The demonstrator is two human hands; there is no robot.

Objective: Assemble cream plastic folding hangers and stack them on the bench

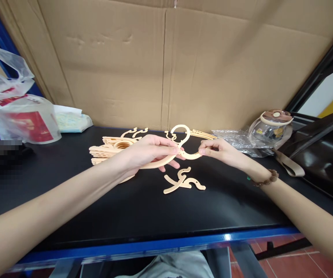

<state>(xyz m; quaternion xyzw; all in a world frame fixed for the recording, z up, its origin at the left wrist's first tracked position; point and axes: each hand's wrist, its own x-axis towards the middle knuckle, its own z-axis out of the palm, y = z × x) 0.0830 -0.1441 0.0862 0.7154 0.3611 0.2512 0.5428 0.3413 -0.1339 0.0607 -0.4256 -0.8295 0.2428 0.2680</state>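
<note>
Over the black tabletop, my left hand [154, 150] pinches a cream plastic hanger [188, 133] where its round hook meets the arms. One long curved arm of the hanger runs left beneath that hand. My right hand [217, 150] is closed, thumb against fingers, on the end of a short curved hanger piece [191, 156] that meets the hanger at the joint. Loose curved hanger pieces [180, 183] lie crossed on the table below my hands. Left of my left hand lies a pile of hanger parts [99, 152], partly covered by my forearm.
More hanger pieces [201, 134] lie along the back, near crumpled clear plastic [232, 139]. A clear lidded jar [272, 129] and dark bag [322, 154] stand right. A bagged cup [30, 119] and tissue pack [72, 120] stand left. Cardboard [111, 69] walls the back.
</note>
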